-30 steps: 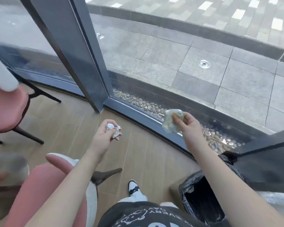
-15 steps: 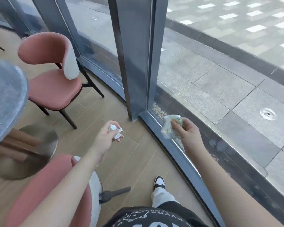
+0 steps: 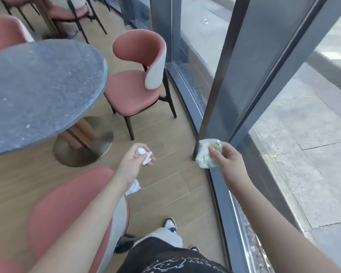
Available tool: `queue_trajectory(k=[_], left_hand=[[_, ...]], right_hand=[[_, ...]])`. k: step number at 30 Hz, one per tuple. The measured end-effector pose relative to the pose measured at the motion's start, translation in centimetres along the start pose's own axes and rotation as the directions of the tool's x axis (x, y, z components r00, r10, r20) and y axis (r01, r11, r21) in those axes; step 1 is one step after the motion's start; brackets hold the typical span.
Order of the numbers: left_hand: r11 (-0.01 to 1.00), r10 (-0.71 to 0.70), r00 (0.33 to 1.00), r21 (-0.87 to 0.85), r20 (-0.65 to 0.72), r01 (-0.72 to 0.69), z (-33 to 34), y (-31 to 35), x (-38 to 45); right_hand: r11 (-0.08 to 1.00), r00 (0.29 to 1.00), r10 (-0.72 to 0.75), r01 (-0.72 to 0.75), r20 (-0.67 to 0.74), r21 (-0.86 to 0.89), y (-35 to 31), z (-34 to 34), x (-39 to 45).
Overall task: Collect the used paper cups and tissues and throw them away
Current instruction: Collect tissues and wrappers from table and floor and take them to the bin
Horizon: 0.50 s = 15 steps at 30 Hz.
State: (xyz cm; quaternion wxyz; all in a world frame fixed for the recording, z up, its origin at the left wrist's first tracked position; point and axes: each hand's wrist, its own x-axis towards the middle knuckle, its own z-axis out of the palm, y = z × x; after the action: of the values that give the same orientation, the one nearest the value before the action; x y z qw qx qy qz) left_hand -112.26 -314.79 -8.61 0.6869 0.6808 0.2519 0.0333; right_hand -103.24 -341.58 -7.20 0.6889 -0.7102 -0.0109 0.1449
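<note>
Since a moment ago my view has swung left: the bin is out of sight, and the round grey table and a pink chair by the window frame now fill the scene. Both my hands stay out in front of me over the wood floor. My left hand has its fingers curled around a crumpled white tissue; a bit of tissue also pokes out below the wrist. My right hand pinches a squashed paper cup, thumb pressed on its front, near the frame's base. Another pink chair sits under my left forearm.
</note>
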Motion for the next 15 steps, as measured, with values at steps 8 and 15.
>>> queue_trajectory(k=[8, 15], left_hand=[[1.0, -0.013, 0.973, -0.026, -0.231, 0.008, -7.2, 0.0, 7.2], [1.0, -0.012, 0.945, -0.013, -0.327, 0.008, -10.8, 0.8, 11.0]], right_hand=[[0.995, 0.975, 0.042, -0.021, 0.216, -0.099, -1.5, 9.5, 10.8], [0.992, 0.931, 0.064, -0.02, 0.359, -0.124, -3.0, 16.5, 17.4]])
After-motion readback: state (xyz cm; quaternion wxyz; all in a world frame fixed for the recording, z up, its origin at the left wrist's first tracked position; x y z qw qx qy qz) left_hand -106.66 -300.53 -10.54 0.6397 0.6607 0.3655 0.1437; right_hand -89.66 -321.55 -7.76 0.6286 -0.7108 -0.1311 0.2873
